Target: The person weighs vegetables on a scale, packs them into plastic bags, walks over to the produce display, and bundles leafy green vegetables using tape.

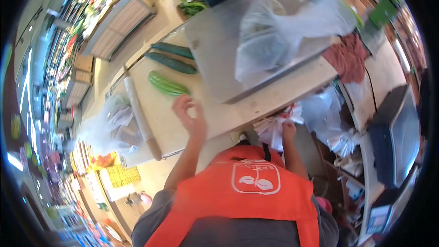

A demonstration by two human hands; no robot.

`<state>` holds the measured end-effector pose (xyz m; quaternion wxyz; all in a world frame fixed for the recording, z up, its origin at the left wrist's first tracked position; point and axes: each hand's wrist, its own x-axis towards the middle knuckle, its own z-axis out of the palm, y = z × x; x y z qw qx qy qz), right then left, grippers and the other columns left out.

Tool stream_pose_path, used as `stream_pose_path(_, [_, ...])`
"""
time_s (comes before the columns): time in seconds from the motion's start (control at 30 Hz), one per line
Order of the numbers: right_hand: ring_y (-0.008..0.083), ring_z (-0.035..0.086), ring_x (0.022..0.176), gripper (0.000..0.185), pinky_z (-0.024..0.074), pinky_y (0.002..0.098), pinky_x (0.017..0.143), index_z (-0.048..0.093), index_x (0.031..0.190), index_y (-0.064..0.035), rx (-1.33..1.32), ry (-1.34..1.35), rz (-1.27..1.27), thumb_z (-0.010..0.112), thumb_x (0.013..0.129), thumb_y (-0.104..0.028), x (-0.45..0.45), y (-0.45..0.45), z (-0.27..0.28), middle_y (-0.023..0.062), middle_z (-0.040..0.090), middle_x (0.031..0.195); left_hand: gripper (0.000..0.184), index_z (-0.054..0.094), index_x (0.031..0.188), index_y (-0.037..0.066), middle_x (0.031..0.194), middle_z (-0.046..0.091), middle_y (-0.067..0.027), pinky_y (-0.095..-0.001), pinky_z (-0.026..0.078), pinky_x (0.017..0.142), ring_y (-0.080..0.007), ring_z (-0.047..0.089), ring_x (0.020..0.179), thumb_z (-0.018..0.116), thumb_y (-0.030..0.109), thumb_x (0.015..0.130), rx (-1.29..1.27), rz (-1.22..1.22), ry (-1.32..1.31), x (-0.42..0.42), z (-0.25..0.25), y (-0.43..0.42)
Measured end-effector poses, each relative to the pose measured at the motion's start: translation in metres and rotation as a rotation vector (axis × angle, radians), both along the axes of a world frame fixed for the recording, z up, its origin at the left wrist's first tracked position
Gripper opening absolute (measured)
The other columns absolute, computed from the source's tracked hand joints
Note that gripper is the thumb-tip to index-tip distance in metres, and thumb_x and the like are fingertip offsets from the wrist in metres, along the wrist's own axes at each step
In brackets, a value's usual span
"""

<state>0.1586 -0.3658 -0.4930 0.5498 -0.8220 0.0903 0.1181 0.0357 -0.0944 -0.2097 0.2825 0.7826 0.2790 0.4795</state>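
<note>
My left hand (188, 113) is over the counter, its fingers loosely curled with a gap between thumb and fingers and nothing seen in them. Just beyond its fingertips lies a light green bitter melon (168, 83). Two dark green cucumbers (171, 62) lie farther back, against the metal plate. Below the counter's front edge, my right hand (288, 130) is closed on white plastic bags (270, 132) that hang there. A filled, translucent plastic bag (265, 36) sits on the metal plate (215, 64); its contents are blurred.
A long roller (136, 110) borders the counter's left side, beside crumpled clear plastic (114, 126). A reddish cloth (347, 58) lies at the right. More clear bags (327, 114) hang under the counter. A dark-framed monitor (395, 137) stands at far right.
</note>
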Motion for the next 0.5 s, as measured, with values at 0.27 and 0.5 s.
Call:
stream_pose_path(0.27, [0.0136,0.042,0.054,0.042,0.0393,0.0335,0.051,0.049,0.062,0.0015,-0.108,-0.101,0.121,0.073,0.071,-0.031,-0.006,-0.087,0.031,0.0065,0.048,0.056,0.028,0.056,0.098,0.002,0.097,0.056,-0.0141,-0.0355,0.048,0.075,-0.0279,0.057,0.089,0.063,-0.002,0.071,0.327,-0.859,-0.101,0.04,0.035,-0.077])
stream_pose_path(0.5, [0.0032,0.036,0.056,0.034,0.0294,0.0217,0.049,0.045,0.058,-0.0065,0.104,0.069,0.107,0.073,0.072,-0.017,-0.039,-0.174,0.269,-0.0056,0.043,0.057,0.049,0.052,0.112,0.002,0.109,0.053,-0.0145,-0.0348,0.04,0.09,-0.0267,0.052,0.103,0.071,0.025,0.073,-0.279,-1.426,0.515,0.093,0.027,-0.156])
